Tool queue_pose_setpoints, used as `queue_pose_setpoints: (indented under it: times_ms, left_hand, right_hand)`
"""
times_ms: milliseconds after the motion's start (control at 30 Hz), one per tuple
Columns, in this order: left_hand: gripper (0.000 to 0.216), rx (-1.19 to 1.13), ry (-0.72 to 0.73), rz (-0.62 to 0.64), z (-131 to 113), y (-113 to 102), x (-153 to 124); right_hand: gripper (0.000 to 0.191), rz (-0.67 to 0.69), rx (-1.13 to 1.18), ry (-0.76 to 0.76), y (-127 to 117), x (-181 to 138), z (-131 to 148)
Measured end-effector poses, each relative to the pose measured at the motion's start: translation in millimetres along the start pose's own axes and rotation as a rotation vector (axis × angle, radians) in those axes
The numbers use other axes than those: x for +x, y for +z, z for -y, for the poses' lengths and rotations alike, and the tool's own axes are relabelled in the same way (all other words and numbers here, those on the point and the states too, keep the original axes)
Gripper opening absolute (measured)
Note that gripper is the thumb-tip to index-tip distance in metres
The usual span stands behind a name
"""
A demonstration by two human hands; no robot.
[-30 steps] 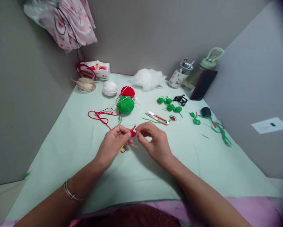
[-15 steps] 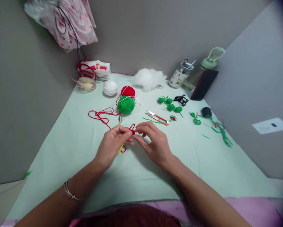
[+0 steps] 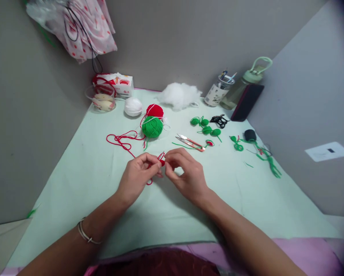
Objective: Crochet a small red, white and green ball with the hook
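- Left hand [image 3: 137, 176] — thumb and fingers pinched shut on a small red crochet piece [image 3: 162, 162], held just above the pale green worktop [image 3: 88, 180], near its middle.
- Right hand [image 3: 186, 174] — fingertips closed on the same piece from the opposite side; the two hands meet there.
- Red yarn strand [image 3: 121, 140] loops from the left hand back toward the red yarn ball [image 3: 155, 110], just behind the green yarn ball [image 3: 152, 127].
- Snips [image 3: 190, 142] lie near, beyond the right hand.

Tiny red yarn piece [image 3: 162, 162], long tail
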State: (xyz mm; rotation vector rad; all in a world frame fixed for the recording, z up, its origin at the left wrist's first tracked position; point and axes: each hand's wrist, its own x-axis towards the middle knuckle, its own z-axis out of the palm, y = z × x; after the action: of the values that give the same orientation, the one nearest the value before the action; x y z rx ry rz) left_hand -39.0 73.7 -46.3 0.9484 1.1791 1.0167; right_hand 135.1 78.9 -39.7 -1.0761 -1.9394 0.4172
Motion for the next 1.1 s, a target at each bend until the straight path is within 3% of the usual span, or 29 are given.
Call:
queue_pose_setpoints:
  times_ms: [100,200,333,467,567,800,933,1100]
  left_hand:
    - [0.021,-0.062,-0.017,-0.004,1.3,-2.3,0.6]
    - [0.024,-0.111,-0.023,-0.003,3.2,-4.3,1.9]
    - [0.026,-0.120,-0.021,-0.012,2.4,-3.4,2.4]
    - [0.026,-0.129,-0.013,-0.006,0.0,-1.3,0.7]
    - [0.024,-0.105,0.004,-0.002,0.5,-1.0,-0.5]
    - [0.019,-0.156,-0.012,0.043,3.4,-2.0,-1.1]
    - [0.026,-0.209,-0.077,0.071,-0.7,-0.9,-2.9]
    - [0.050,-0.264,-0.131,0.078,1.0,3.2,-2.3]
  right_hand:
    - [0.011,0.037,0.220,0.212,-4.7,3.5,-1.0]
    - [0.010,0.082,0.263,0.303,-8.4,5.7,-2.8]
    - [0.006,0.062,0.218,0.254,-9.7,4.6,-2.7]
    - [0.018,0.082,0.167,0.116,-7.5,1.7,-4.4]
    - [0.003,0.088,0.130,0.070,-5.0,0.9,-5.7]
    - [0.010,0.138,0.315,0.315,-1.6,3.4,-3.8]
    - [0.008,0.132,0.289,0.288,-0.7,3.8,-4.7]
    - [0.013,0.142,0.268,0.249,-0.1,1.8,-4.7]
